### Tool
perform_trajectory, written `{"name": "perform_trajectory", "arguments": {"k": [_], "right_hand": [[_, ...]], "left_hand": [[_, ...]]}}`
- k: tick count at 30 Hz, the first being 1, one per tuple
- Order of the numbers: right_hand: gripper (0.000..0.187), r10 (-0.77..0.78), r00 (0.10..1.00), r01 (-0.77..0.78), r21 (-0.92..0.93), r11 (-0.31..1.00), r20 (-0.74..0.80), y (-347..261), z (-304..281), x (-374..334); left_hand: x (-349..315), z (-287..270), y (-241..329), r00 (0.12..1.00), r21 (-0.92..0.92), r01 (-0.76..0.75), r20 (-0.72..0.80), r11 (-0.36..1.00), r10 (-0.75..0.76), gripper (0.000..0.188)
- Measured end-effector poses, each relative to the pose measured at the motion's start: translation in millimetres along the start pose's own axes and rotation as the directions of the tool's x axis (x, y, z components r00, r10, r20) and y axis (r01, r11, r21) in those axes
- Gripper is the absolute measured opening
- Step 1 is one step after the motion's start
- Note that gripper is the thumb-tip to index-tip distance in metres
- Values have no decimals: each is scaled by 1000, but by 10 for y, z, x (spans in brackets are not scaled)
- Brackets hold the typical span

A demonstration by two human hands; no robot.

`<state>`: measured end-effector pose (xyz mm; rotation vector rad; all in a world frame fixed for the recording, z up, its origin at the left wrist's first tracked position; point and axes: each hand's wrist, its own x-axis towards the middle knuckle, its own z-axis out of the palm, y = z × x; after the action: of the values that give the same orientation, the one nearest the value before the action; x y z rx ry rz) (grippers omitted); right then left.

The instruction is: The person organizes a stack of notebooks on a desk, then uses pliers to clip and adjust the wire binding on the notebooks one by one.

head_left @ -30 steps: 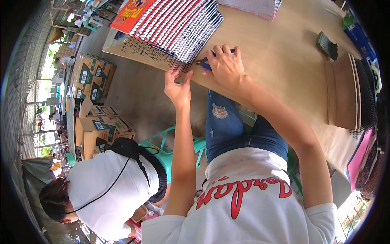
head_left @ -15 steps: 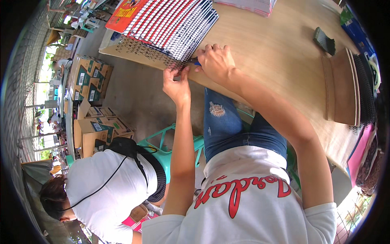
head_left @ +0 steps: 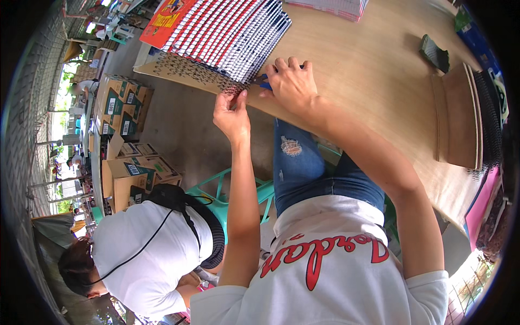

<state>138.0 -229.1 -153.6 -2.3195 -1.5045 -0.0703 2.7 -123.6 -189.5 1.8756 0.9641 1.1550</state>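
Coil-bound books (head_left: 219, 39) rest in a pile at the near left edge of the surface (head_left: 368, 70); there the left hand (head_left: 232, 116) pinches the corner coil ends (head_left: 195, 71), apparently to steady them, while the right hand (head_left: 293, 84) grips blue-handled pliers (head_left: 265, 85), tip toward the same corner. The coil ends project toward the near edge, presumably for access by both hands; the spines' (head_left: 238, 32) long axis runs from far right to near left.
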Motion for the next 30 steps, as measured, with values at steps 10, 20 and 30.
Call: {"name": "perform_trajectory", "arguments": {"k": [10,20,30], "right_hand": [[53,41,969,-91,197,976,245,24,-96,69],[52,8,1000,-9,91,996,10,-26,-74,-5],[48,-8,1000,6,96,995,13,-75,-45,13]], "left_hand": [[5,48,-10,996,-173,82,35,981,-77,12],[-28,33,25,998,-242,55,15,969,-53,10],[-34,56,22,998,-241,65,-10,968,-69,10]]}}
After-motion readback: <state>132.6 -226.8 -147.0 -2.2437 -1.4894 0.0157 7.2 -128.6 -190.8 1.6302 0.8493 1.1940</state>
